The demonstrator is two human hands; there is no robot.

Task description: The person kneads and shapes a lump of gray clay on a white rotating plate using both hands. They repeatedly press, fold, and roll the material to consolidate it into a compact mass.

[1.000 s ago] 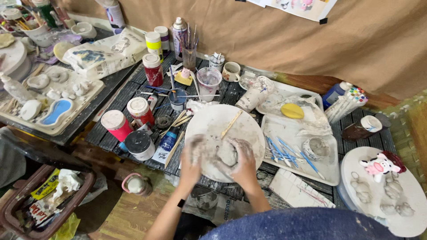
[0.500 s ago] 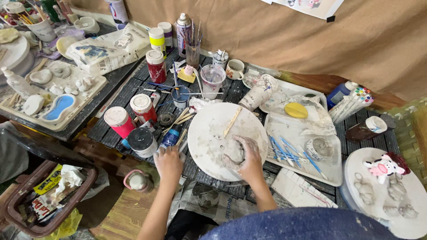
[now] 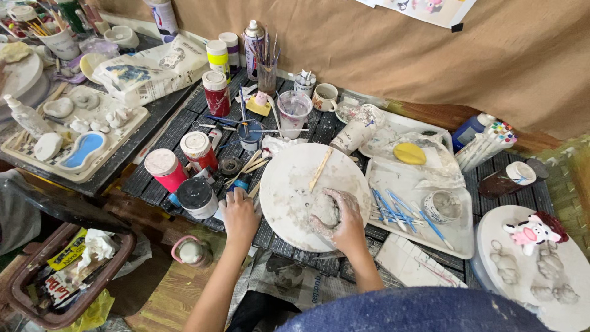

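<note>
Left hand [image 3: 239, 212] has left the clay [image 3: 326, 209] (paint jars [image 3: 184, 163] crowd it).

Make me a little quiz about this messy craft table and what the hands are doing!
1. True or false: the right hand is pressing a lump of grey clay on the round white board.
2. What lies on the board above the clay? A) wooden stick B) scissors C) spoon
3. Which hand rests at the board's edge beside the black-lidded jar?

Key: 1 true; 2 A; 3 the left hand.
</note>
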